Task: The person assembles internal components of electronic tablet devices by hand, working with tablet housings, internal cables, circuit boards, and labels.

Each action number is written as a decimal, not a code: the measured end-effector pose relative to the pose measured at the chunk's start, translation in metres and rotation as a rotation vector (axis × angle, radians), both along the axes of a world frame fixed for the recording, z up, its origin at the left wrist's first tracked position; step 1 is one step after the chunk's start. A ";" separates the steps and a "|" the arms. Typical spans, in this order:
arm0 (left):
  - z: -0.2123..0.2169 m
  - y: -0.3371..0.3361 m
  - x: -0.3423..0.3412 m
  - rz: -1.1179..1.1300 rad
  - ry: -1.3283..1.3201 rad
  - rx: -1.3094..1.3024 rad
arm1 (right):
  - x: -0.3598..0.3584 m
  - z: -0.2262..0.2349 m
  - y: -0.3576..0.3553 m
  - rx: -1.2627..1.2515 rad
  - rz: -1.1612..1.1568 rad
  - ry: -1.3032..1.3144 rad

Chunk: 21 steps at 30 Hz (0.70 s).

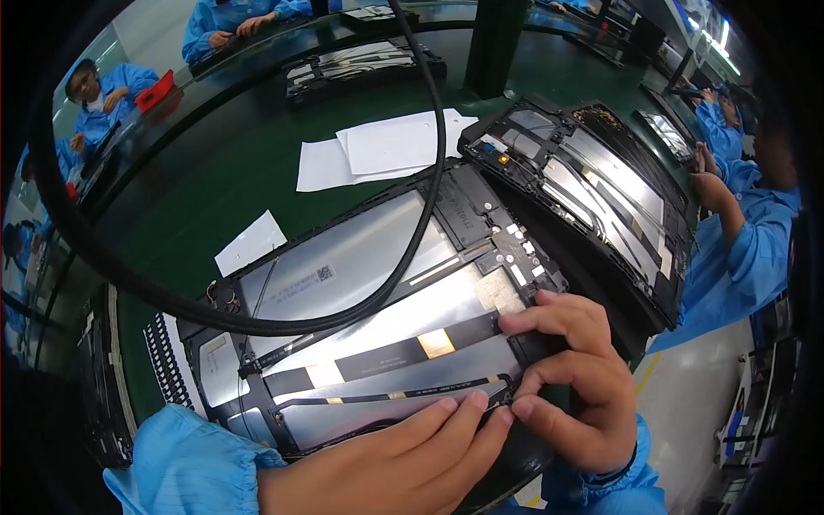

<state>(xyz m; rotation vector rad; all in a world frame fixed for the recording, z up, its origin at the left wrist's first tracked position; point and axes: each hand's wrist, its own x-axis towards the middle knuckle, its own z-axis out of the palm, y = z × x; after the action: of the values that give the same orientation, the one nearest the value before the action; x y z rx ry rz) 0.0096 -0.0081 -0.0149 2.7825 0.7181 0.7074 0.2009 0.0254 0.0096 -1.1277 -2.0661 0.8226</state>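
Opened tablet-like chassis (343,240) lies on the green table (227,184) right in front of you, inner face up and slanting across your view, with another opened chassis (614,193) beside it to the right. Your left hand (386,459) is stretched out, gripping nothing that shows, its fingertips laid along the near edge by the thin black flex strip (369,397). Your right hand (575,378) is curled at the near right corner, one finger against the end of the wide black ribbon (386,359), thumb and another finger drawn together; whether they pinch the strip's end, you can't tell from here. Expect the body to be stiff and fairly weighty for its thinness, so carry it by the dark outer frame, with both hands on opposite edges. Its shiny metal plates are probably slick and may dent or smudge, so don't lift by them. Treat the ribbon and strip as soft and fragile: flatten them with light pads, handle them near their ends, and avoid sharp creases or tugging.
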 end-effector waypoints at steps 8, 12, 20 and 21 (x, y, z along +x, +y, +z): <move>0.020 0.010 -0.016 -0.037 -0.081 -0.367 | 0.022 -0.006 0.004 -0.007 -0.084 0.293; 0.036 0.018 -0.022 -0.127 0.031 -0.468 | 0.013 -0.006 0.000 0.150 -0.001 0.158; 0.003 0.006 -0.014 -0.039 -0.116 -0.340 | 0.003 -0.014 0.001 0.238 -0.025 0.039; -0.005 0.004 -0.003 0.038 -0.273 -0.260 | 0.002 -0.014 0.001 0.243 -0.037 0.049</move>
<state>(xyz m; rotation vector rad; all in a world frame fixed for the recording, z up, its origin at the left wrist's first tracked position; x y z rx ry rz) 0.0067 -0.0038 -0.0195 2.3852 0.7490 0.9070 0.2034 0.0261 -0.0049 -0.9991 -2.0347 0.5572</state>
